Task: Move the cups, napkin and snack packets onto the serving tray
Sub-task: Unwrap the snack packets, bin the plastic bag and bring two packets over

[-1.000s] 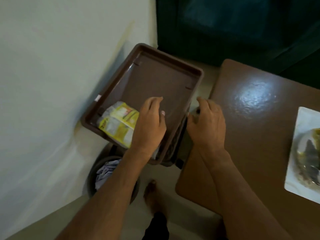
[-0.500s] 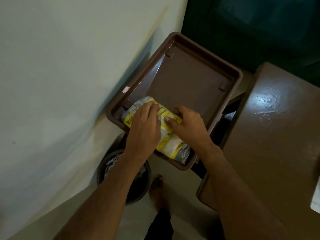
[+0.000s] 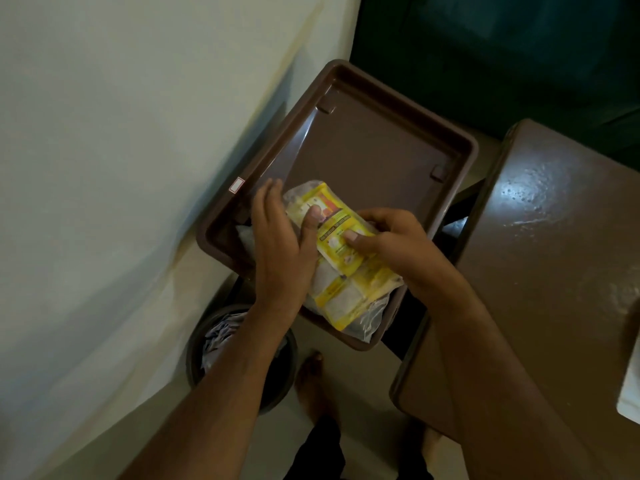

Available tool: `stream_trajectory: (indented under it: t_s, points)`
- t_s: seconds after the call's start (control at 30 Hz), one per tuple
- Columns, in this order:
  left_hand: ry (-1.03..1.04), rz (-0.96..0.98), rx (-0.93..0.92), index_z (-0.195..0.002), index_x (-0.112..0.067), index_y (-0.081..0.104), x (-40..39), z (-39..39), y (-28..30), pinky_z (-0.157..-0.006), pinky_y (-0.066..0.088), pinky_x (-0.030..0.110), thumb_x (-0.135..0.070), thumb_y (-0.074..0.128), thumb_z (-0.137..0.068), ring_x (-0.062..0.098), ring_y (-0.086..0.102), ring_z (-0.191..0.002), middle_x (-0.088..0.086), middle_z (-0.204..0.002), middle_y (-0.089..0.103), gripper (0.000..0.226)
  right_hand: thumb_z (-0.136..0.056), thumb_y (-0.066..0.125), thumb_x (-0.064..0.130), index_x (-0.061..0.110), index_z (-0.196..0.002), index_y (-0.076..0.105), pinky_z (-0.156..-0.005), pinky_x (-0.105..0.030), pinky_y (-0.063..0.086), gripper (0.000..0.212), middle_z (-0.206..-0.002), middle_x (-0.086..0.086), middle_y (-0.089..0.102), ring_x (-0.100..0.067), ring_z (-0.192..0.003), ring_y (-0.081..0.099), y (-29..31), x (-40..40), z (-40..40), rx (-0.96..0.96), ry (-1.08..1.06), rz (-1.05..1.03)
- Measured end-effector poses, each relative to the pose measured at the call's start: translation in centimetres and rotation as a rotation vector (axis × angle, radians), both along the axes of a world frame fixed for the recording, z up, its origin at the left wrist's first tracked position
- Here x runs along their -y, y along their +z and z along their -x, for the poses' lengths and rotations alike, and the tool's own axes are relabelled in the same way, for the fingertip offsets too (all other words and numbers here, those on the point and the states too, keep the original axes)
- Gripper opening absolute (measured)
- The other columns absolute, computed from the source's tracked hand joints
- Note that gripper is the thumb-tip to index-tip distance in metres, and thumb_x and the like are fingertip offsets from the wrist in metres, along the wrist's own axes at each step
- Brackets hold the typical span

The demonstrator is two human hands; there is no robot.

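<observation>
A brown plastic serving tray (image 3: 381, 140) sits against the pale wall. Yellow and clear snack packets (image 3: 346, 285) lie stacked in its near end, one hanging over the near rim. My left hand (image 3: 280, 244) rests on the left side of the top packet, thumb pressed on its face. My right hand (image 3: 394, 244) pinches the same packet from the right, thumb on top. No cups or napkin are visible on the tray.
A dark brown glossy table (image 3: 554, 271) stands to the right of the tray. A white object (image 3: 632, 393) shows at its right edge. A round bin (image 3: 239, 355) with crumpled paper stands on the floor below the tray, beside my bare foot (image 3: 311, 379).
My right hand came off the table edge and onto the packets. Both hands now hold the top packet, which has turned and shifted toward the tray's middle.
</observation>
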State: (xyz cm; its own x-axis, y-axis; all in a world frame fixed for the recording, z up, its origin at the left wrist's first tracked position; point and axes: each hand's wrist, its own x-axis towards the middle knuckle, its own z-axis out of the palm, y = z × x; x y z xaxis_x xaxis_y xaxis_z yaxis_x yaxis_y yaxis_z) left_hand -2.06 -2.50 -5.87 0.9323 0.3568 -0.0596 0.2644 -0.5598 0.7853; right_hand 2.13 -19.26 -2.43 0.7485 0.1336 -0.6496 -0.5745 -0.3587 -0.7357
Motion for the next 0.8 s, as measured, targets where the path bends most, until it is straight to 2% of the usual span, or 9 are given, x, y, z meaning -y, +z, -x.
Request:
stream_trajectory:
  t_s: [0.2,0.27,0.33,0.37,0.43,0.5,0.6,0.7,0.8]
  points:
    - [0.139,-0.067,0.105,-0.155,-0.004,0.039,1.0,-1.0,1.1,-0.124,0.036,0.038,-0.041,0.052,-0.107,0.025,0.036,-0.151,0.014,-0.162,0.037,0.062,-0.093,0.075,0.014,0.012,-0.118,0.075,-0.079,-0.041,0.066,0.025,-0.105,-0.010,0.081,-0.027,-0.094,0.080,-0.3,2.7,0.2,-0.051,-0.179,-0.222]
    - [0.182,-0.093,0.145,-0.152,-0.002,0.044,0.8,-1.4,1.1,-0.122,0.034,0.025,-0.040,0.054,-0.106,0.022,0.042,-0.146,0.012,-0.156,0.044,0.060,-0.095,0.072,0.014,0.010,-0.115,0.076,-0.075,-0.040,0.065,0.021,-0.104,-0.013,0.081,-0.030,-0.094,0.080,-0.6,3.4,0.3,-0.100,-0.310,-0.320]
    - [0.235,0.109,0.102,-0.151,-0.005,0.046,0.5,-1.9,1.0,-0.114,0.036,0.011,-0.039,0.057,-0.105,0.008,0.049,-0.137,0.001,-0.150,0.051,0.057,-0.096,0.070,0.014,0.009,-0.114,0.076,-0.073,-0.038,0.064,0.020,-0.107,-0.014,0.081,-0.031,-0.095,0.080,-0.9,3.9,0.3,-0.123,-0.409,-0.395]
    - [0.258,0.316,0.027,-0.149,-0.009,0.049,0.5,-2.2,1.1,-0.109,0.045,0.014,-0.041,0.057,-0.106,0.003,0.057,-0.130,-0.002,-0.144,0.059,0.054,-0.096,0.069,0.014,0.008,-0.115,0.076,-0.073,-0.039,0.064,0.021,-0.109,-0.014,0.080,-0.031,-0.096,0.079,-1.0,4.0,0.4,-0.128,-0.439,-0.423]
    - [0.249,0.806,-0.164,-0.141,-0.015,0.061,0.6,-2.6,1.2,-0.102,0.058,0.032,-0.048,0.049,-0.108,0.009,0.071,-0.118,0.000,-0.129,0.074,0.048,-0.097,0.068,0.014,0.007,-0.121,0.072,-0.074,-0.040,0.064,0.026,-0.113,-0.013,0.079,-0.031,-0.101,0.078,-1.1,4.0,0.4,-0.127,-0.484,-0.462]
    - [0.206,1.113,-0.300,-0.135,-0.019,0.068,0.6,-2.8,1.4,-0.108,0.055,0.048,-0.055,0.039,-0.109,0.021,0.072,-0.121,0.006,-0.129,0.076,0.053,-0.097,0.068,0.013,0.007,-0.129,0.066,-0.077,-0.041,0.065,0.032,-0.118,-0.012,0.078,-0.030,-0.105,0.077,-1.2,4.0,0.4,-0.122,-0.516,-0.476]
    - [0.166,1.183,-0.367,-0.132,-0.021,0.072,0.5,-3.0,1.3,-0.113,0.050,0.053,-0.053,0.045,-0.107,0.026,0.071,-0.124,0.008,-0.131,0.075,0.049,-0.098,0.067,0.010,0.008,-0.134,0.062,-0.080,-0.043,0.065,0.036,-0.121,-0.012,0.077,-0.030,-0.107,0.077,-1.3,4.0,0.2,-0.115,-0.547,-0.473]
    - [0.216,1.192,-0.393,-0.126,-0.015,0.075,0.3,-3.3,1.3,-0.110,0.053,0.053,-0.041,0.063,-0.101,0.028,0.074,-0.117,0.011,-0.125,0.077,0.038,-0.098,0.066,0.008,0.008,-0.134,0.062,-0.081,-0.043,0.065,0.036,-0.121,-0.012,0.077,-0.030,-0.108,0.077,-1.3,4.1,0.2,-0.099,-0.564,-0.469]
    - [0.294,1.191,-0.402,-0.125,-0.007,0.075,-0.1,-3.7,1.2,-0.105,0.057,0.051,-0.029,0.071,-0.096,0.032,0.075,-0.114,0.014,-0.122,0.078,0.036,-0.098,0.066,0.007,0.007,-0.135,0.063,-0.080,-0.041,0.065,0.037,-0.120,-0.011,0.078,-0.029,-0.107,0.077,-1.3,4.2,0.2,-0.077,-0.560,-0.456]
